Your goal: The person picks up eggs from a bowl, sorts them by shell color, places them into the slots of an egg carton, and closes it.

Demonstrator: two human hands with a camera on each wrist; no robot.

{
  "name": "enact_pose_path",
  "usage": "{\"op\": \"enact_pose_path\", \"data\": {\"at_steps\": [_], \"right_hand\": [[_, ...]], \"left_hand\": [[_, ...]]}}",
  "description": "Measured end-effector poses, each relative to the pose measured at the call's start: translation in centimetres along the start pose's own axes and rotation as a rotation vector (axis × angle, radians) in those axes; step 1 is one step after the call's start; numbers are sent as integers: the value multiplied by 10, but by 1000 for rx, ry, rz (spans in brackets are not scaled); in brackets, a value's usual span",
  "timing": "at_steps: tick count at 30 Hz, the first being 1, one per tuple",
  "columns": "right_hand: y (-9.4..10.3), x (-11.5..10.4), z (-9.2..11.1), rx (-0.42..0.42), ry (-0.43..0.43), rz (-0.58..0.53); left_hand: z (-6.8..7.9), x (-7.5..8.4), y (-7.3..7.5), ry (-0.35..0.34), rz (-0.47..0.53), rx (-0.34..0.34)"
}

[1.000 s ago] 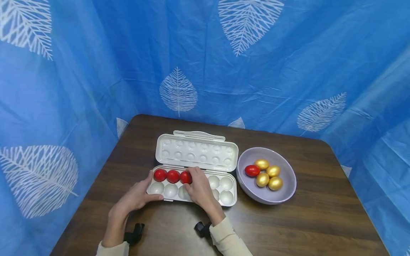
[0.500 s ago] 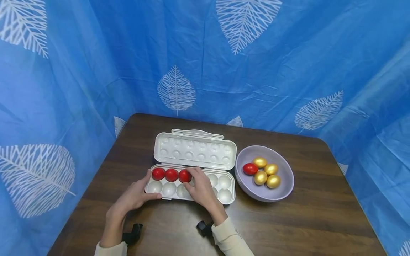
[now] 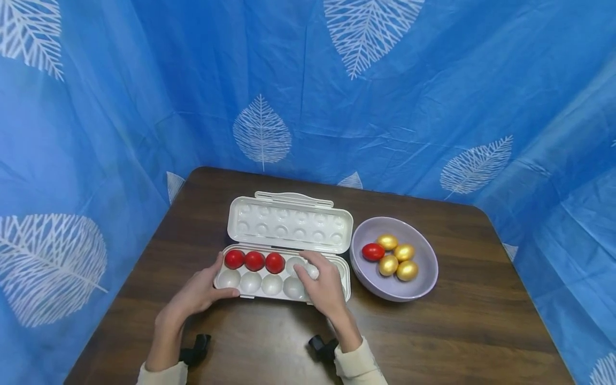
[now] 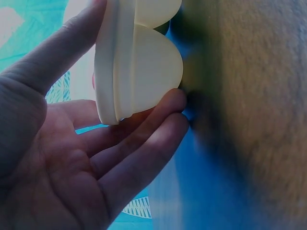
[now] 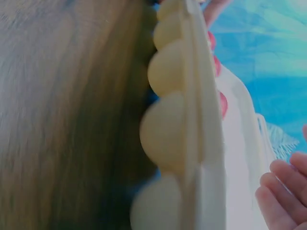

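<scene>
A white egg carton lies with its lid tipped back away from me. In its back row, at the left end, sit three red eggs. My left hand grips the carton's left end; the left wrist view has the thumb and fingers around the white shell. Over the right part of the cups is my right hand, fingers loosely bent, nothing held. In the right wrist view its fingers stand apart from the carton's front edge.
Close to the carton's right end stands a lilac bowl. One red egg and several gold eggs lie in it. The brown wooden table meets blue leaf-print curtains at the back and sides.
My right hand has left the third red egg, which stays in its cup, and moved right over the cups. The left hand keeps its grip. The whole head view has shifted slightly.
</scene>
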State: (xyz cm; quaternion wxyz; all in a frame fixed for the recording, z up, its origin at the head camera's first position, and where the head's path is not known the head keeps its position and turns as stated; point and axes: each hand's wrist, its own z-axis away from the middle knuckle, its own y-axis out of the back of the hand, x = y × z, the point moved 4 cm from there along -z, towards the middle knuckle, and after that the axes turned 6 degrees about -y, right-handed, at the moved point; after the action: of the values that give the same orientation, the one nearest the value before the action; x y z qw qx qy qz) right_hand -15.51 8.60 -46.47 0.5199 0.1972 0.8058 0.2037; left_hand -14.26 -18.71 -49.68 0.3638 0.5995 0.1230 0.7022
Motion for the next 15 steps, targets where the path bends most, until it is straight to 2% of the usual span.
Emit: {"op": "enact_pose_path", "data": {"at_steps": [6, 10, 15], "right_hand": [[23, 11, 6, 28, -17, -45], [45, 25, 7, 63, -82, -156], [77, 45, 2, 148, -164, -305]], "left_hand": [[0, -2, 1, 16, -13, -5], [0, -2, 1, 24, -15, -10], [-1, 0, 1, 28, -17, -19]]}}
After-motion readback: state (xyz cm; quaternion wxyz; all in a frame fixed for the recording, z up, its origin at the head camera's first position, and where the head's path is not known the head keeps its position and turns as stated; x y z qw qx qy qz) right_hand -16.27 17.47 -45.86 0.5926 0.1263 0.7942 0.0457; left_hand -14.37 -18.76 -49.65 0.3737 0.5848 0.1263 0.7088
